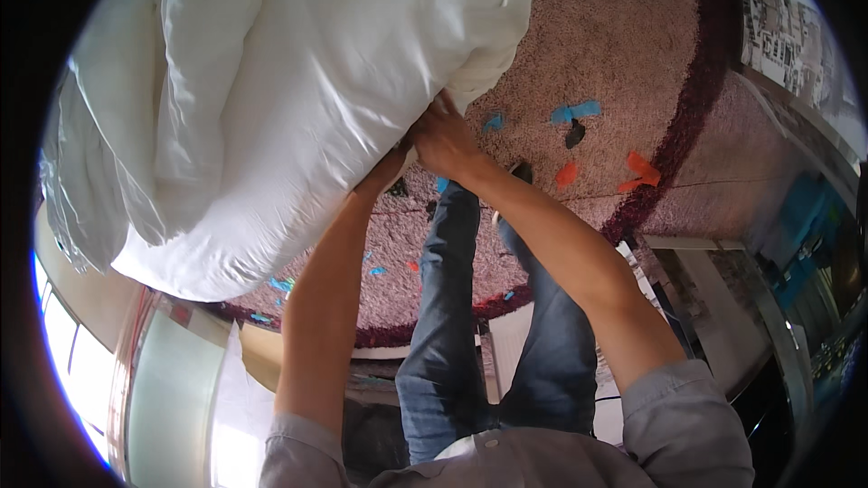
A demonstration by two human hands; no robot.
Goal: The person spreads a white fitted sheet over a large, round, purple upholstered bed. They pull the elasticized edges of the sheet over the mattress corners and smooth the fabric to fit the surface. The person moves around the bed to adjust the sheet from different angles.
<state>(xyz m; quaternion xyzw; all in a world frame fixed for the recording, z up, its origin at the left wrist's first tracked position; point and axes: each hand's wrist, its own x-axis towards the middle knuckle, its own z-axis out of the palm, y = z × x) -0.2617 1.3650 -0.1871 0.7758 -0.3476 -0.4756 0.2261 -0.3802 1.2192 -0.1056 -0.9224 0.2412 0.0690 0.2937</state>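
A large, puffy bundle of smooth white fabric (319,95) fills the upper left of the head view, its surface full of folds. My right hand (444,139) is at the bundle's near lower edge, with its fingers curled against the cloth. Right beside it, my left hand (390,168) reaches under the same edge. Fabric and the other hand hide most of its fingers. Thin, clear plastic film (64,210) hangs at the bundle's far left side.
Beneath lies a pinkish-brown rug (610,47) with a dark maroon border (708,68). Blue scraps (576,111) and orange scraps (639,173) are scattered on it. At right stand a low frame (719,298) and a black-and-white printed panel (780,41). A bright window (78,359) is at lower left.
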